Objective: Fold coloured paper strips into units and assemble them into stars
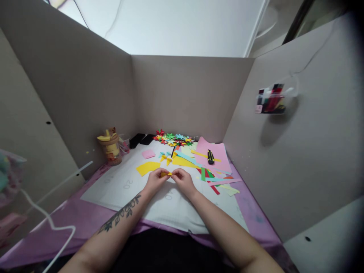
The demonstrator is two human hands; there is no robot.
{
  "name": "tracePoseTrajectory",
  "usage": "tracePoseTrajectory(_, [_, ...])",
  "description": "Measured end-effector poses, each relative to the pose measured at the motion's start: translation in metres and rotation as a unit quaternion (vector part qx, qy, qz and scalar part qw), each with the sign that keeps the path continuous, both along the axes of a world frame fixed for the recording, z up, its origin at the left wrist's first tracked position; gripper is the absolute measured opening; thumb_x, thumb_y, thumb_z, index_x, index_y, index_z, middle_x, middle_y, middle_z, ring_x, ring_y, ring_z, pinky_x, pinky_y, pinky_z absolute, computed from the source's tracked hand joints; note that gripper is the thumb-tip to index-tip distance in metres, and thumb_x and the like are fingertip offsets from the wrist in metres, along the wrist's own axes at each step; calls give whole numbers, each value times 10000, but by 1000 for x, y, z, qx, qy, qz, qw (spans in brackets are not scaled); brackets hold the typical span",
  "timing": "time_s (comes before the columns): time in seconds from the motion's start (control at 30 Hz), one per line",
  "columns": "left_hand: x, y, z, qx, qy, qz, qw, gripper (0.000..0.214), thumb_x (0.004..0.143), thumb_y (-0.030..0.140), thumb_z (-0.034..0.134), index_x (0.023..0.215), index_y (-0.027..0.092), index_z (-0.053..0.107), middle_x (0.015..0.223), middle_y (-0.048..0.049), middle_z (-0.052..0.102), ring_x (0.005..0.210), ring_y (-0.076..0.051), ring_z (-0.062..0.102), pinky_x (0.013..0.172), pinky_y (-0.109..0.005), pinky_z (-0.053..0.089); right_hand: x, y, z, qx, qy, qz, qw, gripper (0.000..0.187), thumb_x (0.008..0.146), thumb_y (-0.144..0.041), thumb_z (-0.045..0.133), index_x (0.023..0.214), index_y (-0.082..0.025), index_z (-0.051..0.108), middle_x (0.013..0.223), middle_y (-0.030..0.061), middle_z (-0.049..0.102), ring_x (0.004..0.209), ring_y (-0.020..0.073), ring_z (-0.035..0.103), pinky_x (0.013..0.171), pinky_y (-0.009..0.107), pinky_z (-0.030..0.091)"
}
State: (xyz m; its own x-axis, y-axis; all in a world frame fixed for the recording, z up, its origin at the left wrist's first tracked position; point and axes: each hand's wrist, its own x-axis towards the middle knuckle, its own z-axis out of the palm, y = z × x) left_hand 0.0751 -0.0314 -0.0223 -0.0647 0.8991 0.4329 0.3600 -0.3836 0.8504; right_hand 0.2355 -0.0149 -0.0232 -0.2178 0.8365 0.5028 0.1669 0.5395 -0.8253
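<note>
Your bare forearms [227, 223] above a purple cloth [76, 212] and white sheet [119, 189], your left hand [156, 180] and right hand [184, 182] pinching yellow paper [166, 174] over the sheet, grey panels [190, 91] on three sides, colourful stars [170, 138] behind.

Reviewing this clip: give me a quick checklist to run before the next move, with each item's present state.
1. Left hand gripping the yellow paper: ok, pinched at the fingertips.
2. Right hand on the same piece: ok, also pinching.
3. Folds in that piece: cannot tell, fingers cover much of it.
4. Knife clear of both hands: ok, lying on the pink sheet.
5. Knife blade retracted: cannot tell, too small.
6. Loose strips sorted: not ok, overlapping in mixed colours.
</note>
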Motion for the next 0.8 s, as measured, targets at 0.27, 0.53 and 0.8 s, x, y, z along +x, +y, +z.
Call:
tracePoseTrajectory(0.27, [-1, 0, 1, 19, -3, -17, 1000, 97, 693, 244, 665, 759, 174, 676, 769, -32, 685, 692, -151, 604, 649, -253, 463, 0, 2, -2, 15, 2, 0, 1000, 58, 749, -222, 596, 730, -189, 641, 746, 29, 628, 691, 161, 566, 653, 281, 455])
tracePoseTrajectory(0.53, [-1, -1, 3, 36, 5, -36, 999, 79, 697, 222, 667, 762, 179, 684, 783, -38, 688, 704, -155, 610, 663, -264, 467, 2, 0, 1, 24, -3, 18, 1000, 73, 774, -219, 563, 745, -188, 624, 758, 26, 616, 707, 158, 565, 659, 275, 464])
tracePoseTrajectory(0.8, [-1, 0, 2, 37, 14, -44, 998, 56, 710, 227, 658, 725, 174, 668, 781, -33, 689, 695, -146, 607, 652, -251, 460, 0, -2, 3, 50, -10, 36, 998, 67, 752, -165, 588, 747, -197, 647, 781, 29, 614, 735, 158, 566, 661, 273, 456])
